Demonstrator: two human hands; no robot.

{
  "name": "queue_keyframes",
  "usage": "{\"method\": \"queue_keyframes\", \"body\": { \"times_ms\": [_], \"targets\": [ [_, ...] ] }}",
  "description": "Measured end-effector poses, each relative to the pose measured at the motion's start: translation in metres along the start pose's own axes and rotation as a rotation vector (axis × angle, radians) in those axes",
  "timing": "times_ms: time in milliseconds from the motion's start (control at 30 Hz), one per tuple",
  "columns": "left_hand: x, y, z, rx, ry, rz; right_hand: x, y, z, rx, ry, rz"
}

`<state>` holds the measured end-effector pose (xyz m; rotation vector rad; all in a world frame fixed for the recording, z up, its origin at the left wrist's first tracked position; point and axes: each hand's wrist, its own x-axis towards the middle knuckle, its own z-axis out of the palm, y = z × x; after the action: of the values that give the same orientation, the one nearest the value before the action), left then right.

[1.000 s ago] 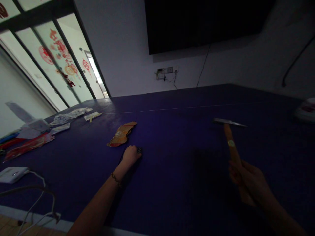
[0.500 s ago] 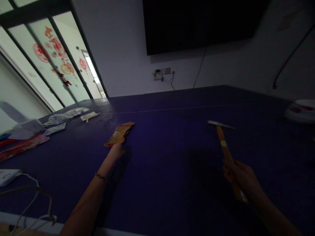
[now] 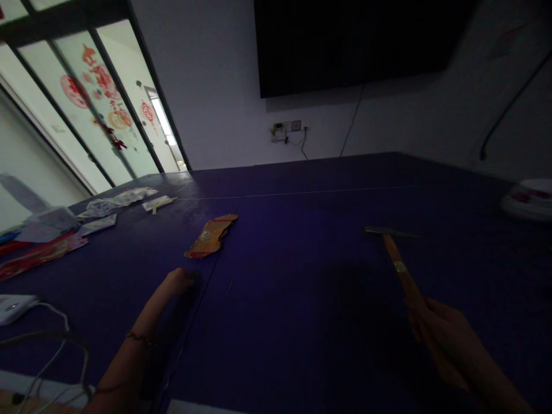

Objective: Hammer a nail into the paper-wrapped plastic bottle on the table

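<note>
At the far left, a white device [image 3: 16, 309] lies on the dark blue surface [image 3: 293, 276], with a cable [image 3: 56, 307] beside it; a red packet [image 3: 43, 257] lies behind the device; next comes the left hand [image 3: 177, 280], low at the surface, its fingers bent; a dark patch is at their tips, and I cannot tell if they grip something; behind this hand, apart from it, lies a torn cardboard piece [image 3: 210, 237]; to the right of the hand is a thin small rod [image 3: 230, 287]; farther right, the right hand [image 3: 446, 330] has its fingers closed around the wooden handle of the hammer [image 3: 406, 279], the head pointing away from the person.
</note>
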<state>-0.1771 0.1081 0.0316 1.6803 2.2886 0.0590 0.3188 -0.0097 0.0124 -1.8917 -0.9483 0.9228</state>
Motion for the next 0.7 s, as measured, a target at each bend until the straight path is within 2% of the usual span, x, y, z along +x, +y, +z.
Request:
{"method": "queue_keyframes", "body": {
  "times_ms": [67,233,567,633,700],
  "targets": [
    [0.001,-0.005,0.001,0.035,-0.038,-0.016,-0.011,0.004,-0.004,-0.066,0.001,0.037],
    [0.000,-0.007,0.004,0.121,0.011,0.042,-0.029,0.017,-0.011,-0.113,-0.065,0.101],
    [-0.013,-0.011,0.018,0.164,0.088,0.119,-0.035,0.038,0.000,-0.217,-0.130,0.078],
    [-0.017,-0.007,0.018,0.201,0.150,0.113,-0.034,0.040,0.001,-0.224,-0.140,0.080],
    [-0.018,0.001,0.019,0.256,0.279,0.098,-0.032,0.044,0.000,-0.235,-0.167,0.066]
  ]
}}
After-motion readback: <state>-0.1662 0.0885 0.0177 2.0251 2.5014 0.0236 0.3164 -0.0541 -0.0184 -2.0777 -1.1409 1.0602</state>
